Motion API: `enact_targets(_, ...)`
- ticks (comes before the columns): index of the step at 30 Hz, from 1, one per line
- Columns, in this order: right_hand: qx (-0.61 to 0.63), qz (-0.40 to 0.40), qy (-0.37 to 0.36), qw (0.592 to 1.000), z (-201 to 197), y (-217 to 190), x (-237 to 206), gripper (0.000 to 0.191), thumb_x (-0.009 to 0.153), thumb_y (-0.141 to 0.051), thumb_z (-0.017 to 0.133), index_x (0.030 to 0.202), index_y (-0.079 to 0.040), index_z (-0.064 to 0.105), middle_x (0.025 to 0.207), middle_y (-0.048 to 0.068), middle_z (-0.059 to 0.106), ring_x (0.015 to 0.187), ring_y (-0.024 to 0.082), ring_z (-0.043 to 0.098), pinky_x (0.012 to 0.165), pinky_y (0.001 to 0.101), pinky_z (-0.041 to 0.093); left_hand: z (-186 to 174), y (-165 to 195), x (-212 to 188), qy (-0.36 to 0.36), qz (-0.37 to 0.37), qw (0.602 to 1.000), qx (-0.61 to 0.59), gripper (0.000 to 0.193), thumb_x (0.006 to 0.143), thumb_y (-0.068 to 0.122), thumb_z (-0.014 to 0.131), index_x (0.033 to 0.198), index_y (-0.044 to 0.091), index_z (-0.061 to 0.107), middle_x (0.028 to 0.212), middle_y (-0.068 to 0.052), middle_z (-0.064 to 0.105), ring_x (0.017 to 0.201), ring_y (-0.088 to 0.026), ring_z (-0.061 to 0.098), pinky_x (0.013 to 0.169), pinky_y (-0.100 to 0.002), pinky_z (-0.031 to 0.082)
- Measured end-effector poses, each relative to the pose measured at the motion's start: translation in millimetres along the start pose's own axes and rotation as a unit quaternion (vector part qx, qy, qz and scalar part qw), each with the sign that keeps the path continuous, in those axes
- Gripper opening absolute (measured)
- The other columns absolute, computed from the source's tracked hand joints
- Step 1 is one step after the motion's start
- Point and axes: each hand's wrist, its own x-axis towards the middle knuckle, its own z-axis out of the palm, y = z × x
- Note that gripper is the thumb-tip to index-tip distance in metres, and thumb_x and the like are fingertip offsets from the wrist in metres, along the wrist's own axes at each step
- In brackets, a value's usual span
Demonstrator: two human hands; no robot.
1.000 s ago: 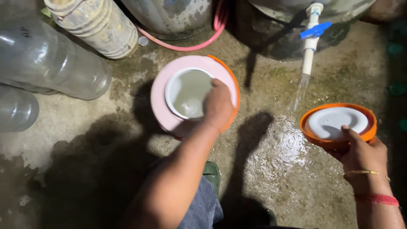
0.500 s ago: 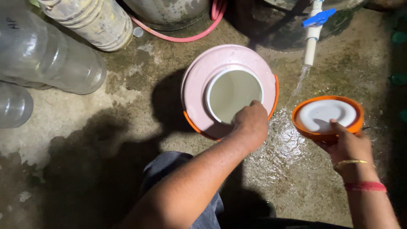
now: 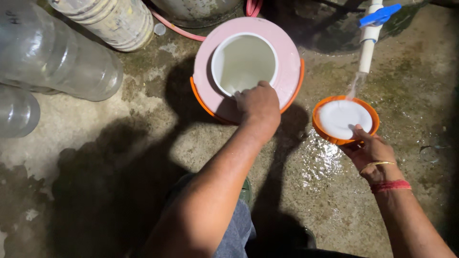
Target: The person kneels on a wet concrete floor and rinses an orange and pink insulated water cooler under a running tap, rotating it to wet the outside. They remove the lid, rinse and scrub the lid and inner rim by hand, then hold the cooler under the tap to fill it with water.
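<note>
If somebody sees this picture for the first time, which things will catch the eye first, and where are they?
At top centre, the pink and orange water jug stands open, with the left hand gripping its white rim. At the right, the right hand holds an orange lid with a white inside under water running from the white tap pipe. Clear plastic bottles lie at the upper left.

rough grey concrete floor (image 3: 143,124), wet and puddled under the tap stream. sitting on it: a pink-topped orange plastic water jug (image 3: 287,57), two big clear plastic bottles (image 3: 57,62) on their sides, a grubby cream jerrycan (image 3: 110,19), and a pink hose (image 3: 177,29)
</note>
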Motion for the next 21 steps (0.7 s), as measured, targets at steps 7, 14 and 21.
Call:
enact_targets(7,-0.012,-0.014,-0.005,1.0,11,0,-3,0.031,0.102,-0.014,0.06,0.131,-0.007,0.053,0.124,0.007,0.065,0.116,0.024,0.066,0.105,0.0565,0.054,-13,-9,1,0.009,0.008,1.0,-0.002,0.058,0.088,0.022,0.07,0.132,-0.007,0.045,0.132,-0.029,0.057,0.131,-0.044,0.05,0.12,-0.057,0.023)
enact_targets(14,-0.02,-0.008,-0.045,0.999,33,-9,-26,0.045,0.101,-0.016,0.052,0.146,-0.013,0.049,0.137,0.007,0.061,0.126,0.026,0.061,0.106,0.0581,0.049,-11,-9,1,0.067,0.012,0.997,-0.04,0.06,0.09,0.017,0.065,0.139,-0.01,0.041,0.142,-0.031,0.048,0.137,-0.048,0.042,0.12,-0.061,0.019)
enact_targets(21,0.027,-0.024,-0.128,0.991,50,-24,-45,0.054,0.099,-0.011,0.05,0.152,-0.01,0.045,0.15,0.009,0.056,0.139,0.028,0.054,0.116,0.0544,0.041,-1,27,-20,0.197,0.142,0.96,-0.141,0.058,0.085,0.015,0.061,0.137,-0.008,0.047,0.15,-0.036,0.037,0.143,-0.056,0.031,0.117,-0.062,0.021)
